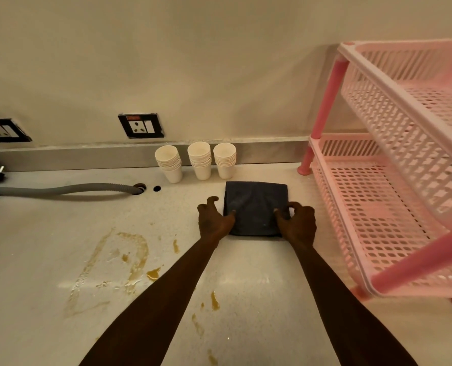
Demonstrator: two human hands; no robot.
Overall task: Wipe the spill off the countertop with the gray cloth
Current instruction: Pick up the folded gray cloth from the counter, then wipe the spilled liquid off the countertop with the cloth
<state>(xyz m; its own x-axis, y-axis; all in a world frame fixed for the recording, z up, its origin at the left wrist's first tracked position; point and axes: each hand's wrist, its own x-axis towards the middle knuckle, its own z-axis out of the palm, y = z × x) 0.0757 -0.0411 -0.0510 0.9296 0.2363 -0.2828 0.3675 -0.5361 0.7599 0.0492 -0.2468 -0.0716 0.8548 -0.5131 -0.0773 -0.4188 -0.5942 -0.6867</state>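
A folded gray cloth point(256, 204) lies flat on the pale countertop point(34, 247), in front of the cups. My left hand point(213, 220) rests at the cloth's left edge, its thumb pressing on the fabric and the other fingers curled apart. On the cloth's right edge sits my right hand point(298, 223), thumb and fingers pinching the fabric there. A brownish-yellow spill point(132, 257) spreads in streaks and drops on the counter to the left of my left forearm, with more drops point(214, 301) between my forearms.
Three stacks of white paper cups point(201, 159) stand against the back ledge. A pink two-tier plastic rack point(404, 167) fills the right side. A gray hose point(61, 190) runs into a counter hole at left. Wall sockets point(141, 126) sit above.
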